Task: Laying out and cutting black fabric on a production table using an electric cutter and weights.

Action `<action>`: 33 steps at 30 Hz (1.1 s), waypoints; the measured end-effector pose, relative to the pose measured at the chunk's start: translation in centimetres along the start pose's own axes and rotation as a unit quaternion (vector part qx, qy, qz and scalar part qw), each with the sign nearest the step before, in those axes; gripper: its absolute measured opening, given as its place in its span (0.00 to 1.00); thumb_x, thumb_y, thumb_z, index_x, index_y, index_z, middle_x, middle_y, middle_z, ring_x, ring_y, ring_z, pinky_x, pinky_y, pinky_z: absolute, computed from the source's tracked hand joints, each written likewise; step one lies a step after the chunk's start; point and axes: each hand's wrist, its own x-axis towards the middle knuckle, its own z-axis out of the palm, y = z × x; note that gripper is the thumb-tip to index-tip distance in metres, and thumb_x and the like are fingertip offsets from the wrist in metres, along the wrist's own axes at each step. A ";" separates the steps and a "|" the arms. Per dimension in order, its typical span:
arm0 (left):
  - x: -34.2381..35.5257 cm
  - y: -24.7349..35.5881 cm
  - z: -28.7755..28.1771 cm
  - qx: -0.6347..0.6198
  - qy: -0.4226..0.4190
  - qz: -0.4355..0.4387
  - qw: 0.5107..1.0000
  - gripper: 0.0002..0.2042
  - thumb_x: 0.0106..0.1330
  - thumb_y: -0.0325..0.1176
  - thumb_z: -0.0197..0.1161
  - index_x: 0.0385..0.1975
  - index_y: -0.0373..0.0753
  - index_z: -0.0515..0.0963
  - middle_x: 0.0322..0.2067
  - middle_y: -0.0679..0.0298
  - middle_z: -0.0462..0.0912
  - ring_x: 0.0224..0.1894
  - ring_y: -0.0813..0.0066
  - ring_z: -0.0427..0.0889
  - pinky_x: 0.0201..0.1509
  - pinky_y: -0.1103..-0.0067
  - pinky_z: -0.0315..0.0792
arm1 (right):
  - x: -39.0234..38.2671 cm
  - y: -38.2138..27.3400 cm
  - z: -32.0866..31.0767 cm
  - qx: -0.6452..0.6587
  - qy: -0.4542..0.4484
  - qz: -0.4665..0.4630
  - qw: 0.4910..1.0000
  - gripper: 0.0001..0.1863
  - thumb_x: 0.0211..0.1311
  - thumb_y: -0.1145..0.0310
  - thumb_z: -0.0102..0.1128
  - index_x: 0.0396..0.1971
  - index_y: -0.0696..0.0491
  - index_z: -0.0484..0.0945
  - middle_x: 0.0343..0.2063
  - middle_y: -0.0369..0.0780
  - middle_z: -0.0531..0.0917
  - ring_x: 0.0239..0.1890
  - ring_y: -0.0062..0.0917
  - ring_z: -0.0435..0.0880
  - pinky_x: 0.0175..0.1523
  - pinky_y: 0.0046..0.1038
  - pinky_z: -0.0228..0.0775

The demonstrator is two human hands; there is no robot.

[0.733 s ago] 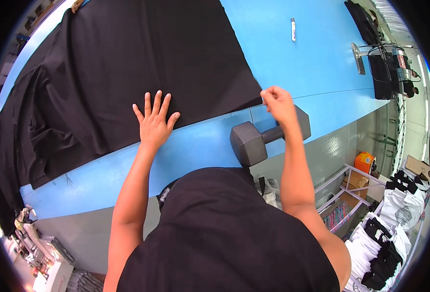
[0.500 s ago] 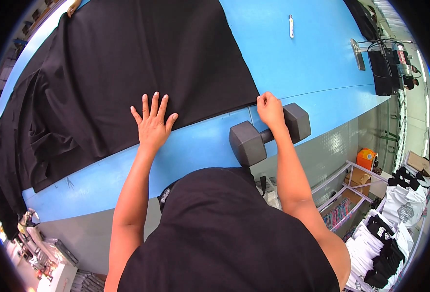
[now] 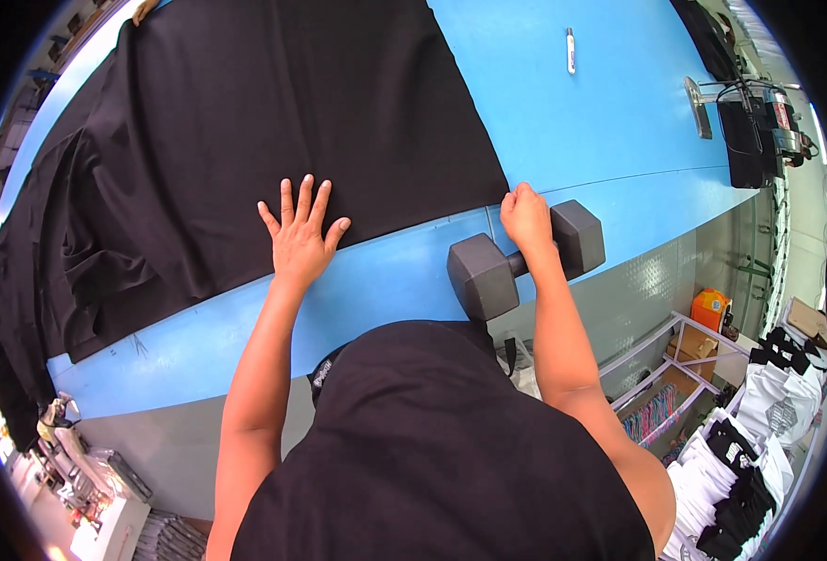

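Observation:
A large sheet of black fabric (image 3: 367, 112) is spread over the blue table (image 3: 619, 112), smooth at the right and rumpled into folds at the left. My left hand (image 3: 301, 238) lies flat near the cloth's front edge, fingers spread. At the fabric's front right corner, my right hand (image 3: 528, 222) is closed in a pinch on the cloth. Behind that wrist sits a dark hexagonal dumbbell (image 3: 482, 276), partly hidden by my forearm. Another person's hand (image 3: 144, 9) touches the fabric's far left edge.
A white marker pen (image 3: 571, 51) lies on the table at the far right. An electric cloth-cutting machine (image 3: 750, 131) stands at the right end. Below it are a metal rack (image 3: 675, 360), an orange box (image 3: 710, 309) and stacks of folded white and black garments (image 3: 713, 481).
The whole scene has shifted slightly to the right in view. Both hands keep their places on the fabric, and the rumpled part at the left looks nearly the same.

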 end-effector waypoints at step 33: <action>0.7 0.3 -0.9 -0.011 -0.049 0.002 0.999 0.36 0.69 0.62 0.51 0.73 0.50 0.60 0.75 0.60 0.52 0.78 0.51 0.38 0.72 0.39 0.27 | 16.4 -11.4 2.9 -0.103 0.003 -0.347 0.932 0.46 0.62 0.29 0.45 0.74 0.42 0.56 0.76 0.39 0.50 0.79 0.35 0.41 0.74 0.64 0.25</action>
